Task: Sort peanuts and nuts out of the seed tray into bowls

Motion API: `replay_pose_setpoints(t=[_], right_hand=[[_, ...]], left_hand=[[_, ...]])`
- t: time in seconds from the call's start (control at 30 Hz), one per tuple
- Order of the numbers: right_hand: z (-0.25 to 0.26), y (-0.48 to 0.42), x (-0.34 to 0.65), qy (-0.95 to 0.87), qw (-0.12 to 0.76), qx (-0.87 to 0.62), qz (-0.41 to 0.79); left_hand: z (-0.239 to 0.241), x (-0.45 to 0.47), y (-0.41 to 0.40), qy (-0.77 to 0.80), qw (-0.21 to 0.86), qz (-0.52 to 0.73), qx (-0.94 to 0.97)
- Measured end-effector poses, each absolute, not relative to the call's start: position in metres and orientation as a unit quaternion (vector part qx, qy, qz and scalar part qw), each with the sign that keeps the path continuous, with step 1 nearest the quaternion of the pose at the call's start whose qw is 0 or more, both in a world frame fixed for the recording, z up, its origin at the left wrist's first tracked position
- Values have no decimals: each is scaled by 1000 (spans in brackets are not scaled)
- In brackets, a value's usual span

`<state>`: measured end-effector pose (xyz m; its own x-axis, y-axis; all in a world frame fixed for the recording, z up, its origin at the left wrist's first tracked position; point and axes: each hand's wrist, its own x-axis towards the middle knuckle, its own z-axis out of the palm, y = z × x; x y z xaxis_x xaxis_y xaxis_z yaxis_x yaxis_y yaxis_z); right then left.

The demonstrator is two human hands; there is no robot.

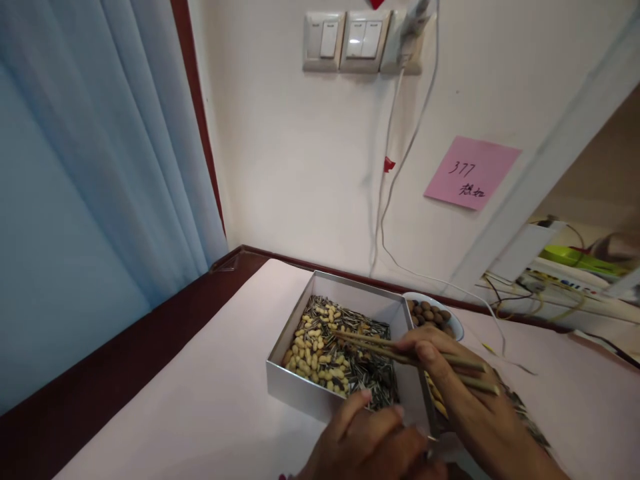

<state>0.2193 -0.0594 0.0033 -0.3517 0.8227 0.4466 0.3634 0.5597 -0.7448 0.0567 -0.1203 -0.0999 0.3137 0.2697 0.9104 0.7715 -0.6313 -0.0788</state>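
My right hand (460, 380) grips a pair of wooden chopsticks (380, 345), their tips low over the contents of a silver-grey box (310, 392). Peanuts in their shells (313, 350) fill the box's left side, and striped sunflower seeds (375, 373) lie across the back and right. Whether the tips hold anything is too small to tell. Curled over the near rim by the front right corner, my left hand (370, 440) grips the box wall. Its thumb is hidden.
Behind the box, a white bowl (457, 325) holds round brown nuts (427, 313). Yellow pieces (436, 397) and striped seeds (525, 413) show partly around my right hand. A white cable (435, 275) hangs down the wall onto the table. Blue curtain (100, 133) hangs at the left.
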Motion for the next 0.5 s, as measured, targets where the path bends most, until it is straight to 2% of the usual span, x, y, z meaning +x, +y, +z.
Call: replay_pose_setpoints(t=[0.13,0.23,0.5], right_hand=[[-3,-50,199,-778,395,-375,313],[-6,-47,187,-788,381,-363,319],[-7,-43,176,-798,371,-351,319]], left_hand=[[-94,50,-113,-343,321,-422,-776],[-101,50,-109,-341,346,-424,-764],[-106,53,-107,-351,351,-416,-762]])
